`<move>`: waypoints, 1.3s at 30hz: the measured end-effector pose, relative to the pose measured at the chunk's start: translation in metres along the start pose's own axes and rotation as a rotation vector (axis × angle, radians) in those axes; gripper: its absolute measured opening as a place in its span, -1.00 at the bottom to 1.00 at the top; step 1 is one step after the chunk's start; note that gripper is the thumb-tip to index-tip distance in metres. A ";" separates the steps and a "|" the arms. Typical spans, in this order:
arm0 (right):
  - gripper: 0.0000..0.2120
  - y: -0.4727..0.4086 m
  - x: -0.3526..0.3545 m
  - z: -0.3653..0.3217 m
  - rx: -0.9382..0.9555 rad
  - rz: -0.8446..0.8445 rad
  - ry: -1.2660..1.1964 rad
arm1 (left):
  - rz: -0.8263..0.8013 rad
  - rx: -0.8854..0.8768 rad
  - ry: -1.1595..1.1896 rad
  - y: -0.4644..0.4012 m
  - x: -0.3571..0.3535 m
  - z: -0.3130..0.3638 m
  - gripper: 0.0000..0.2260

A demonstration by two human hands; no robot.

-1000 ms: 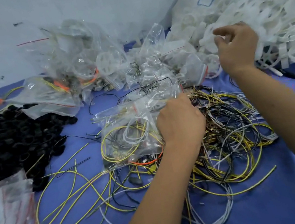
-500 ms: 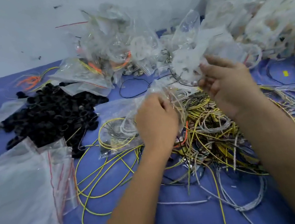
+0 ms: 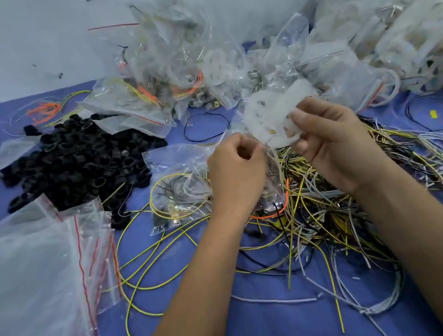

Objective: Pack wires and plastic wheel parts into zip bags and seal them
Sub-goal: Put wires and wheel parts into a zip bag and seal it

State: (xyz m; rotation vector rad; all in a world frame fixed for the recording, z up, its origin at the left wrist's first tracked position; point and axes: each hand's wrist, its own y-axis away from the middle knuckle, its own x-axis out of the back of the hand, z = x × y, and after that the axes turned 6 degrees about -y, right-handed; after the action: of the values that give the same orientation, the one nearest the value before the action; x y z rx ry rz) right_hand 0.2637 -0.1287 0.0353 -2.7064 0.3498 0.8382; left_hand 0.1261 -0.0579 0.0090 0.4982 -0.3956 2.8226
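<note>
Bare blue table (image 3: 273,333) lies open between the forearms, below the grip. Tangled wires (image 3: 325,208) crowd directly beneath it. Black rings (image 3: 81,166) and empty zip bags (image 3: 40,273) block its left; filled bags (image 3: 181,65) block beyond.

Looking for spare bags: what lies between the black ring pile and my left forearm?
In the head view, loose yellow wires on blue cloth; empty zip bags sit left.

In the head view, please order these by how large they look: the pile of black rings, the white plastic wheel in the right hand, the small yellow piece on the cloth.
1. pile of black rings
2. white plastic wheel, held in the right hand
3. small yellow piece
</note>
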 end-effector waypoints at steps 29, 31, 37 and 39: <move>-0.66 0.010 -0.011 0.008 -0.093 -0.226 0.452 | 0.408 -0.825 -0.340 0.032 -0.015 0.025 -0.87; -0.58 0.014 -0.012 0.008 -0.259 -0.280 0.362 | 0.403 -0.843 -0.278 0.032 -0.015 0.026 -0.85; -0.71 0.011 -0.017 0.015 -0.020 -0.213 0.693 | 0.398 -0.784 -0.229 0.032 -0.014 0.024 -0.93; -0.75 0.010 -0.016 0.017 -0.024 -0.236 0.705 | 0.389 -0.770 -0.213 0.031 -0.014 0.024 -0.95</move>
State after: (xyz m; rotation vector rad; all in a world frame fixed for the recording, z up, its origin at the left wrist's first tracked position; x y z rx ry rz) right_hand 0.2387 -0.1303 0.0293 -2.9024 0.1490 -0.1972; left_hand 0.1370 -0.0970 0.0188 0.5811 -1.6804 2.6398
